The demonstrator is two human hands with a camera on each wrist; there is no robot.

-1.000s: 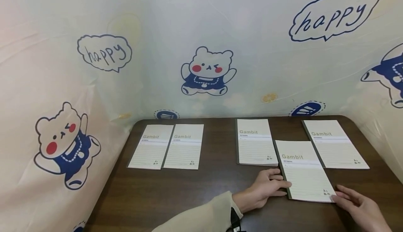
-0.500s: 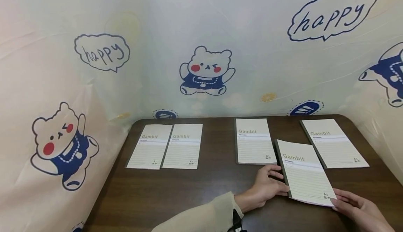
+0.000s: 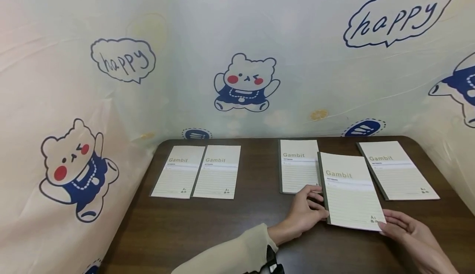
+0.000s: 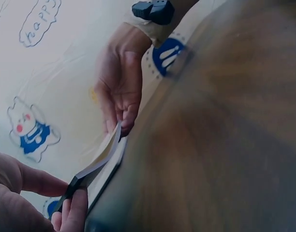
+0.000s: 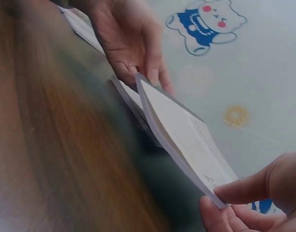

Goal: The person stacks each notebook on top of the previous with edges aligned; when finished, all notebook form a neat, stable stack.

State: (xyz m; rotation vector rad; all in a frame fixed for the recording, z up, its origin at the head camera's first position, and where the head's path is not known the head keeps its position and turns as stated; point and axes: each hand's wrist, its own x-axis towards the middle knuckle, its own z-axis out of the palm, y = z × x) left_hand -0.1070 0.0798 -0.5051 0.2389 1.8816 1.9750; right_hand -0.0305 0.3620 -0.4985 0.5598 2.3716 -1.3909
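A cream notebook (image 3: 350, 195) with a dark spine is held up between both hands, its near edge tilted above the table. My left hand (image 3: 304, 212) pinches its spine, thumb on top and fingers beneath, as the left wrist view shows on the dark spine (image 4: 73, 186). At the opposite lower corner, my right hand (image 3: 412, 232) pinches the notebook between thumb and fingers; the right wrist view shows that grip on the notebook (image 5: 179, 130). Behind it lies another notebook (image 3: 298, 171), partly covered by the held one in the head view.
One notebook (image 3: 402, 171) lies at the far right of the dark wooden table (image 3: 222, 228). Two more, a left notebook (image 3: 178, 173) and its neighbour (image 3: 217, 173), lie side by side at the back left. A printed curtain (image 3: 178, 80) hangs behind the table.
The notebook has risen off the table and shifted left and away, now overlapping the notebook behind it. Both hands moved with it, the left now gripping the spine.
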